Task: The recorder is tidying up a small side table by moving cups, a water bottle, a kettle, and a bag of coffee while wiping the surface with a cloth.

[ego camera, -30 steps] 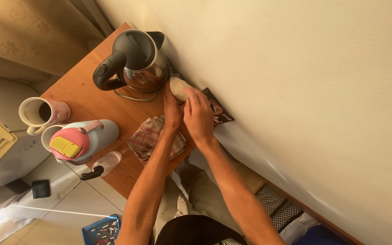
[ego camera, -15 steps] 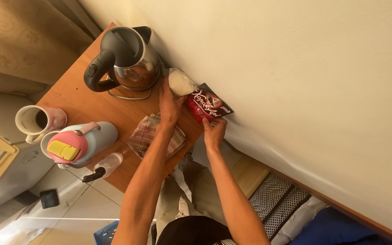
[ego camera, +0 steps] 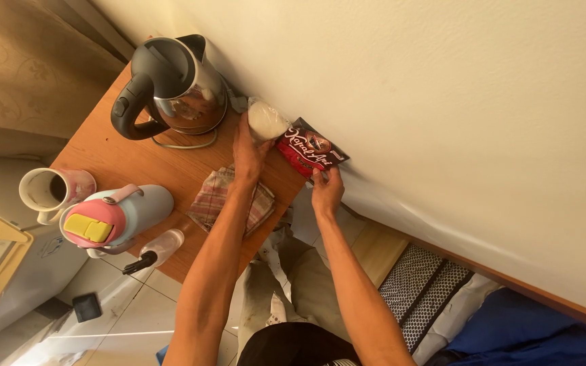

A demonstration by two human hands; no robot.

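My left hand (ego camera: pixel 248 149) holds a clear plastic bag of white powder (ego camera: pixel 266 120) against the wall, just right of a steel electric kettle (ego camera: pixel 174 88). My right hand (ego camera: pixel 327 190) pinches the lower corner of a dark red foil sachet (ego camera: pixel 308 149) that leans on the wall at the edge of the wooden table (ego camera: pixel 123 159). Under my left wrist lies a checked cloth (ego camera: pixel 220 200).
A pink mug (ego camera: pixel 52 190), a pale blue flask with a pink and yellow lid (ego camera: pixel 113 217) and a small clear bottle with a black cap (ego camera: pixel 157 247) stand on the table's left part. Curtain at the far left; a mesh-patterned cushion (ego camera: pixel 418 291) lies at lower right.
My right hand left the white bag and moved down to grip the red sachet's corner. The sachet, before half covered, now shows fully. My left hand kept the bag.
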